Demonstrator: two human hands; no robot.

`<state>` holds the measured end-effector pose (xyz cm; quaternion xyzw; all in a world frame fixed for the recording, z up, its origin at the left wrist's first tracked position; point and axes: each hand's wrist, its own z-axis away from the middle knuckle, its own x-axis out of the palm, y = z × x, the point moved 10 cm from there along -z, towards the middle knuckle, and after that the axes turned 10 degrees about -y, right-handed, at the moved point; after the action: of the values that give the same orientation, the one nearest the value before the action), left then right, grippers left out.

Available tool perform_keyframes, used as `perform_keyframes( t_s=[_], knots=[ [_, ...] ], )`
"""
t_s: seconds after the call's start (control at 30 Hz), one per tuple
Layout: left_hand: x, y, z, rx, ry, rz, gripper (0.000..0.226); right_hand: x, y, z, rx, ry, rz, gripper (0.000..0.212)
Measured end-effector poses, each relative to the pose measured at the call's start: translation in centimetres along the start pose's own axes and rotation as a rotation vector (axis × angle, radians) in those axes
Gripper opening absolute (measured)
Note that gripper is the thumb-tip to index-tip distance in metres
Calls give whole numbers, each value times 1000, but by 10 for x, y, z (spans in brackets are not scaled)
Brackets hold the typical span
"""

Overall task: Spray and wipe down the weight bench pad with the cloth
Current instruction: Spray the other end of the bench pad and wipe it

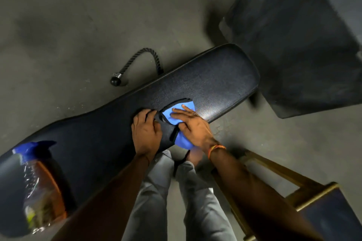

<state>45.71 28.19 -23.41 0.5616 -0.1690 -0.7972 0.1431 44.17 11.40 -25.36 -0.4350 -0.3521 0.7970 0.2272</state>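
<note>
**A:** Head view: where is the blue cloth point(180, 110) seen?

**B:** It is spread near the middle of the black padded counter point(215, 76) and is pressed flat by the right hand point(193, 127), fingers straight.

**A:** And the left hand point(146, 133)?

**B:** It is laid on the pad at the cloth's dark hem, fingers bent (whether the hem is pinched cannot be told). The spray bottle point(37, 182) is stood at the counter's left end, untouched.

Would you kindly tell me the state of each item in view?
bench pad: flat, cloth on its middle
cloth: on the pad, draped over near edge
spray bottle: upright on the pad's end, unheld
right hand: flat, pressing the cloth
left hand: on the pad at cloth's edge, grip unclear
rope: lying on floor
</note>
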Motion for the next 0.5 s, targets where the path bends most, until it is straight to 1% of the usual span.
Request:
perform_keyframes(
  t_s=[0.03, 0.07, 0.1, 0.13, 0.2, 0.23, 0.27, 0.3, 0.33, 0.37, 0.4, 0.43, 0.47, 0.5],
  knots=[
    [5, -3, 4, -37, -10, 92, 44, -2, -5, 2, 18, 4, -94, 49],
    [11, -9, 6, -115, -43, 232, 49, -6, -11, 5, 48, 18, -180, 48],
    [19, -14, 8, -204, -88, 434, 55, -10, -17, 9, 80, 40, -250, 48],
    [25, -13, 14, -310, -152, 702, 58, -14, -23, 13, 105, 61, -299, 46],
    [41, 4, 30, -519, -335, 1210, 58, -19, -39, 19, 108, 78, -344, 40],
    [46, 17, 34, -566, -404, 1419, 59, -18, -48, 22, 96, 69, -361, 35],
    [38, 33, 38, -561, -480, 1542, 65, -17, -55, 25, 88, 57, -392, 29],
    [29, 42, 43, -526, -526, 1596, 73, -16, -61, 28, 87, 49, -443, 25],
    [16, 48, 48, -486, -538, 1634, 82, -17, -68, 31, 85, 53, -518, 26],
    [10, 50, 53, -481, -527, 1670, 86, -17, -71, 36, 88, 63, -599, 29],
    [5, 52, 60, -509, -538, 1689, 84, -16, -71, 40, 91, 78, -666, 31],
    [2, 53, 68, -539, -583, 1737, 80, -17, -71, 45, 111, 97, -692, 36],
    [-8, 52, 76, -540, -587, 1739, 74, -17, -68, 50, 139, 120, -692, 44],
    [-10, 56, 81, -542, -609, 1798, 68, -16, -66, 54, 170, 139, -682, 53]
  ],
)
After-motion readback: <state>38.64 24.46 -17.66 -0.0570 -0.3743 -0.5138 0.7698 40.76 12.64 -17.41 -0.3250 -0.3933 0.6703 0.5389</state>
